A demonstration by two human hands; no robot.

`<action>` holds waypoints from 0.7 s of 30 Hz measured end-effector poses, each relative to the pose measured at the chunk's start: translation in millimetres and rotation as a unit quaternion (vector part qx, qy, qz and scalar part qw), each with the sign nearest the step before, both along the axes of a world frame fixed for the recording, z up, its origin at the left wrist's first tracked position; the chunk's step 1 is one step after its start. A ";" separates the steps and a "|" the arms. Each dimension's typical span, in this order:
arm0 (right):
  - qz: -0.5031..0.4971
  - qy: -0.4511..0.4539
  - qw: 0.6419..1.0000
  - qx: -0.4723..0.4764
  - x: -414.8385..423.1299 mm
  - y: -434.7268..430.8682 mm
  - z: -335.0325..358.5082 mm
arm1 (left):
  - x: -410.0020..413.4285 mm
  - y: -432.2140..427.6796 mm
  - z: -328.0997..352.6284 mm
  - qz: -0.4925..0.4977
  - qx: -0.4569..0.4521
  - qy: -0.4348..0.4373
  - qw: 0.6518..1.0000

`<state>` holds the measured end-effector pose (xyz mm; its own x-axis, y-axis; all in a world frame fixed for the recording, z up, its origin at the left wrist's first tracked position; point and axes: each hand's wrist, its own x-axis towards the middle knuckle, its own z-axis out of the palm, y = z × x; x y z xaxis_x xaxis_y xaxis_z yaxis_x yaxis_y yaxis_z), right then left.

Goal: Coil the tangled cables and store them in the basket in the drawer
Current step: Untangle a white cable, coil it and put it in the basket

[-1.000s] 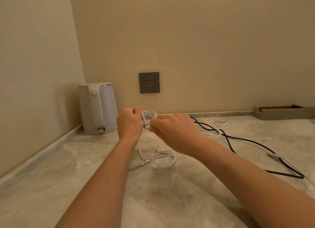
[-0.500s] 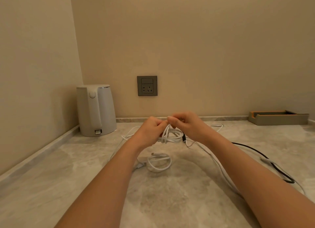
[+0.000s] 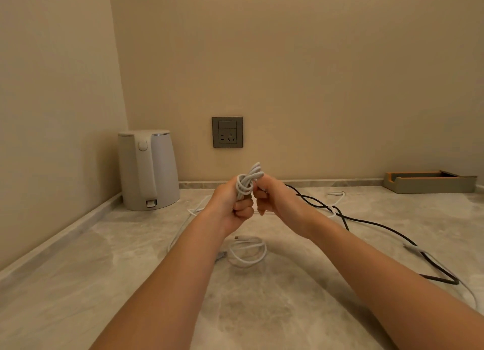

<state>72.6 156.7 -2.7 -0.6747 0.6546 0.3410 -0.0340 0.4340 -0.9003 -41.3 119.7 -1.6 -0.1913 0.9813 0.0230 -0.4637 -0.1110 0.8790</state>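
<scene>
My left hand grips a bundle of white cable held upright above the marble counter. My right hand is curled next to it and pinches a strand of the same cable at the bundle's right side. A small white cable coil lies on the counter below my hands. A long black cable runs loosely across the counter to the right, crossing a thin white cable. No basket or drawer is in view.
A white electric kettle stands in the back left corner. A grey wall socket sits on the back wall. A flat grey and orange tray rests at the back right. The counter has a raised edge on the left.
My hands have lifted slightly and the white cable bundle now stands upright in my left hand. The black cable to the right lies further out on the counter again.
</scene>
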 end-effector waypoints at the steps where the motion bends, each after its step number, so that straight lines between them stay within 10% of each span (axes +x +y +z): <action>1: -0.022 -0.019 0.999 0.032 0.0 0.2 -1.0 | 0.0 -0.4 -0.6 -0.010 -0.007 -0.017 1.000; 5: -0.103 -0.035 0.987 0.122 -5.0 6.4 -8.9 | 3.0 0.8 -3.8 -0.008 -0.038 -0.001 0.999; 15: -0.199 -0.161 0.960 0.113 4.8 17.8 -11.7 | 12.1 7.9 -20.4 0.144 0.059 0.417 0.896; 21: -0.262 -0.108 0.932 0.225 -1.6 12.5 -10.5 | 2.1 13.9 -18.6 0.148 -0.004 0.275 0.950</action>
<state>71.0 169.2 -13.2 -0.3871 0.7375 0.5534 0.4508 0.6750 -0.5841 -39.2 133.6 -20.2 -0.4204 0.8868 0.1919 0.1163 -0.1571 0.9807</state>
